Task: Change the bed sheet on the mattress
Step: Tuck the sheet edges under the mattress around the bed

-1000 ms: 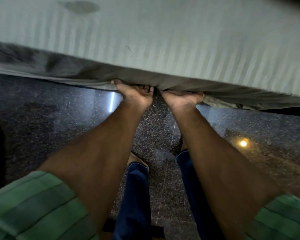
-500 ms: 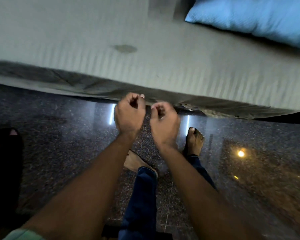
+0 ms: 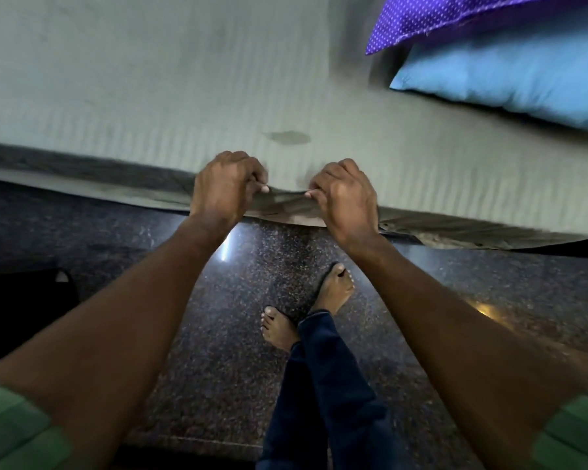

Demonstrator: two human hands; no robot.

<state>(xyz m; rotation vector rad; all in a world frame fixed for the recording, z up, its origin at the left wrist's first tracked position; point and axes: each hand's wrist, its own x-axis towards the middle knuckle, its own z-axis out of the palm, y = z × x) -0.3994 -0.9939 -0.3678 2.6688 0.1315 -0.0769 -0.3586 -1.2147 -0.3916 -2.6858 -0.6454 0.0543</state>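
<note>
A pale grey striped bed sheet [image 3: 170, 89] covers the mattress across the upper half of the view, with a dark stain near its front edge. My left hand [image 3: 224, 184] and my right hand [image 3: 345, 195] sit side by side at that front edge. Each pinches the sheet's hanging hem between curled fingers and thumb, bunching the cloth between them. The mattress side below the hem is in shadow.
A light blue pillow [image 3: 510, 76] lies at the right on the bed, with a purple dotted cloth [image 3: 455, 15] over its far side. Dark polished granite floor [image 3: 116, 239] runs along the bed. My bare feet stand close to the edge. A black object [image 3: 21, 307] is at the left.
My hands came out from under the mattress edge, hung free and curled above the floor, then moved up to pinch the sheet's hem. The view lifted, showing the pillow and purple cloth.
</note>
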